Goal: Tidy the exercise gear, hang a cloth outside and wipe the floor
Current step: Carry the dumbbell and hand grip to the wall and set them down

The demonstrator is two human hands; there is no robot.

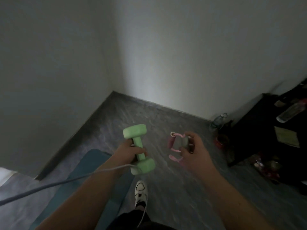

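A light green dumbbell [138, 148] is held above the floor, and my left hand [131, 151] grips its handle. To its right, my right hand [193, 151] holds a pink hand-grip exerciser [175, 143] with dark red foam handles, fingers curled round one handle. A pink strap end [174, 158] hangs below that hand. A blue exercise mat [93, 163] lies on the grey floor under my left forearm.
A grey cable [66, 180] runs from the lower left across my left forearm and down past my white shoe [140, 190]. A dark cabinet [265, 130] with bottles and clutter stands at the right. A plastic bottle [218, 121] stands by the wall. Two walls meet in a corner ahead.
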